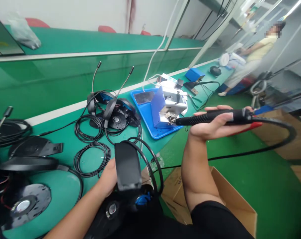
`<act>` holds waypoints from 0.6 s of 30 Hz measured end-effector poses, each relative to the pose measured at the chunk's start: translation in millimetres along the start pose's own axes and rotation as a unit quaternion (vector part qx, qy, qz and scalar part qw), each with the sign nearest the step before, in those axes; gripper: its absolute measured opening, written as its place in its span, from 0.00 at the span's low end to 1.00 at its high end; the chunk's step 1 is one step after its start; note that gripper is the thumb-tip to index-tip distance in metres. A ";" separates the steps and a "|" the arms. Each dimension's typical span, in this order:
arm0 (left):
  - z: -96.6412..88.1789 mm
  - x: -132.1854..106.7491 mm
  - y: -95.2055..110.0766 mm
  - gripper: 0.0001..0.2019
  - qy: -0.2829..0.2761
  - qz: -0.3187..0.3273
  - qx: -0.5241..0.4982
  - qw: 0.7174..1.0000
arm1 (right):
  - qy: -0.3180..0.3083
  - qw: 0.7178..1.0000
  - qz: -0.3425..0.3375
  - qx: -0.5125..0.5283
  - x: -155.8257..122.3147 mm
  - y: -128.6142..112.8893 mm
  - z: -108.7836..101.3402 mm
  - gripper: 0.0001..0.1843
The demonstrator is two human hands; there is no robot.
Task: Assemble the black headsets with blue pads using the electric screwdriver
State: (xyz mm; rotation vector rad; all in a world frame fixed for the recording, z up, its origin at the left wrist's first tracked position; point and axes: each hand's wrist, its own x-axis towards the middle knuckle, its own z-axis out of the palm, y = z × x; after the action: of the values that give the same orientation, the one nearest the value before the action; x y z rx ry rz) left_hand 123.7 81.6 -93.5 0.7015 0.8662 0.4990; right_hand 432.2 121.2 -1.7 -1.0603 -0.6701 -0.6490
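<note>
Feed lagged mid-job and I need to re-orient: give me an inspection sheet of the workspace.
Surface: green bench.
Job's things: headset; soldering iron, tip by the white fixture on the blue tray.
Clutter: more headsets with boom mics at centre and far left; plastic bag behind.
Grippers: left hand grips the headset; right hand grips the iron's handle.
Cables: coiled black leads on the bench; iron's cable loops right.
Surroundings: cardboard box below the bench edge; a person in a yellow top, far right.
</note>
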 end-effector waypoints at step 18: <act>-1.4 4.0 13.1 0.14 0.032 -0.049 -0.025 0.998 | -0.010 0.995 0.035 0.088 -17.8 -44.5 -2.2 0.16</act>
State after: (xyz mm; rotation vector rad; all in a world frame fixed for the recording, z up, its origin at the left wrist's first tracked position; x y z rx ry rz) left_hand 123.3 93.5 -86.6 0.5979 0.9396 0.4561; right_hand 387.8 106.4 8.9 -0.9236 -0.6916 -0.5099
